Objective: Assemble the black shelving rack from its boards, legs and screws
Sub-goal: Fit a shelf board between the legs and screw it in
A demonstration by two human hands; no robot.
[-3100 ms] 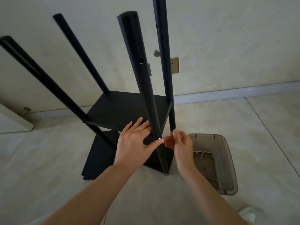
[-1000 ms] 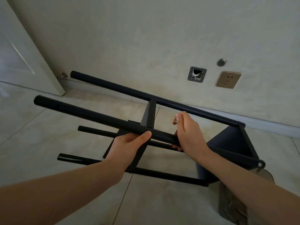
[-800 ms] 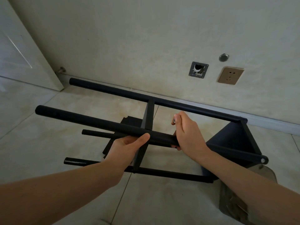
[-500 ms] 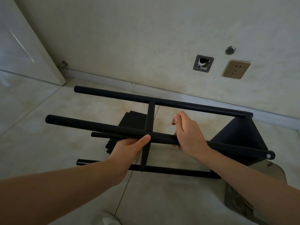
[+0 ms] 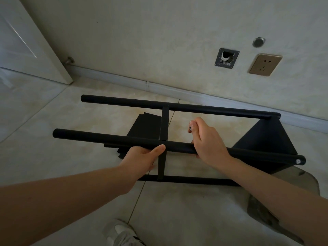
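Observation:
The black rack [image 5: 177, 107] lies on its side on the tiled floor, its legs running left to right. One board [image 5: 164, 126] shows edge-on at the middle and another board [image 5: 266, 139] sits at the right end. My left hand [image 5: 142, 158] grips the near upper leg [image 5: 99, 138] from below, thumb on top. My right hand [image 5: 205, 141] curls over the same leg further right and pinches a small silver screw [image 5: 190, 128] at its fingertips. A loose black board [image 5: 142, 128] lies on the floor behind.
A translucent plastic tray [image 5: 287, 206] stands on the floor at the lower right, partly under my right arm. A white door [image 5: 26, 43] is at the left, wall sockets [image 5: 265, 64] at the right. My shoe [image 5: 122, 233] shows at the bottom.
The rack went from standing upright to lying on its side. Over the last second it has sunk lower toward the floor, with both hands keeping their hold on the near leg.

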